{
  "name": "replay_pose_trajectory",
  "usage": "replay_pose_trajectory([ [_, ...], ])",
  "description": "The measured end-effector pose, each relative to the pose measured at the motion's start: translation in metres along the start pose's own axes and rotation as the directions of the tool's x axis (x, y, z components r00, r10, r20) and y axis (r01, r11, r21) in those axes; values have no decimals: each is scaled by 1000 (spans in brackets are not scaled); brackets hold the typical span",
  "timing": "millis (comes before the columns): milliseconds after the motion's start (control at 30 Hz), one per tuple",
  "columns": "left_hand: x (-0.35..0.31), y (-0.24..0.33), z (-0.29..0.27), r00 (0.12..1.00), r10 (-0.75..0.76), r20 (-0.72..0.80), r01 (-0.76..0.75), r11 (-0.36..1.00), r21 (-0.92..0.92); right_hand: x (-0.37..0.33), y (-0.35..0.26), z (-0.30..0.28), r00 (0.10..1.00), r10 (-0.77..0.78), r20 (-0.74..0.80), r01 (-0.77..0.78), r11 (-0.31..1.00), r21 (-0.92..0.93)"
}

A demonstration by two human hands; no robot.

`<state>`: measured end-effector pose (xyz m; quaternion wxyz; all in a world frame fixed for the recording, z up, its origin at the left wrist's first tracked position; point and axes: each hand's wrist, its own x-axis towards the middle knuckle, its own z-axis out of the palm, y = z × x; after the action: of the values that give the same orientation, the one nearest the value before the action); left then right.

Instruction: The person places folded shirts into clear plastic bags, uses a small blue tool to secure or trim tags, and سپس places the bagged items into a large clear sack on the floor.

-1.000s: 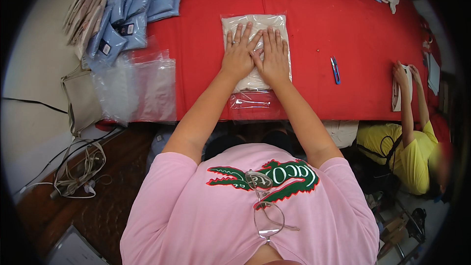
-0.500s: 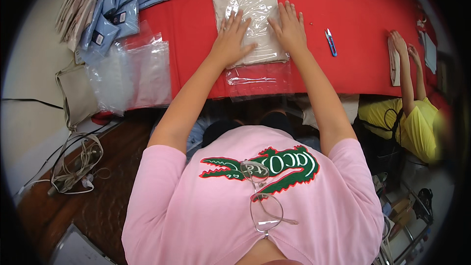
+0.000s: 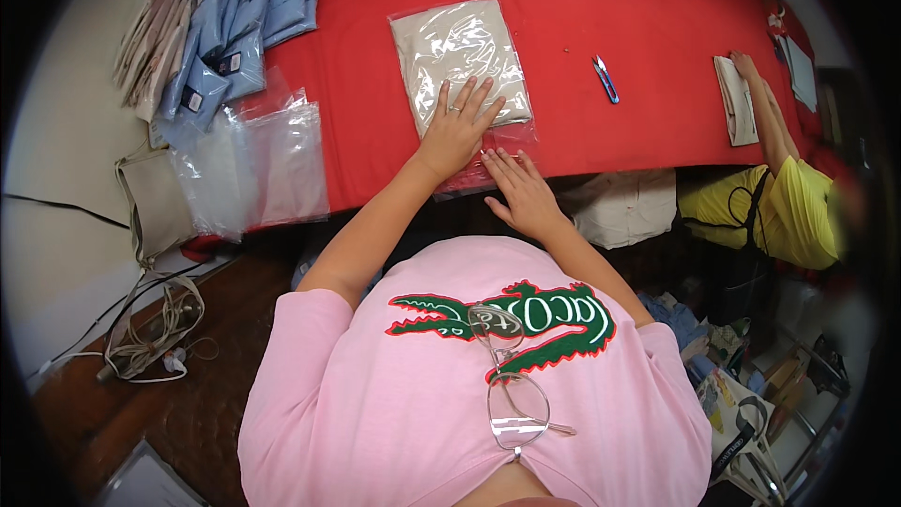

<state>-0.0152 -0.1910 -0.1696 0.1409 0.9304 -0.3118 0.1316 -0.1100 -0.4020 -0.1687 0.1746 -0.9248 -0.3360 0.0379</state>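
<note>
A folded beige garment in a see-through plastic bag (image 3: 460, 42) lies on the red tablecloth (image 3: 361, 84) before me. My left hand (image 3: 458, 131) rests flat on its near end, fingers spread. Close beside it, my right hand (image 3: 524, 195) is at the bag's near end by the table edge. Its fingers are stretched out and the fingertips are on or just at the loose plastic flap (image 3: 516, 133). Whether they touch the plastic I cannot tell. Part of the flap is hidden under my hands.
Bagged blue garments (image 3: 282, 0) and beige ones (image 3: 150, 52) are piled at the far left, with flat see-through bags (image 3: 286, 155) nearer. Thread snips (image 3: 605, 80) lie to the right. Further right, a co-worker's hand (image 3: 743, 66) touches folded beige cloth (image 3: 736, 108). Cables (image 3: 155, 329) hang at the left.
Both hands have slid from the sides of the bagged garment toward me, to its near end. My right hand has come off the garment to the flap.
</note>
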Motion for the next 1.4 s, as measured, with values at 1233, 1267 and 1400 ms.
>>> replay_pose_trajectory([
  [1233,-78,-15,-65,956,-294,-18,246,828,-503,30,81,-79,936,121,-330,-23,958,286],
  [1267,-70,-21,-63,925,-379,32,326,746,-580,42,82,-79,918,253,-307,-97,891,443],
  [1400,-34,-66,-26,702,-624,344,528,131,-839,111,105,-48,798,582,-157,-55,330,943],
])
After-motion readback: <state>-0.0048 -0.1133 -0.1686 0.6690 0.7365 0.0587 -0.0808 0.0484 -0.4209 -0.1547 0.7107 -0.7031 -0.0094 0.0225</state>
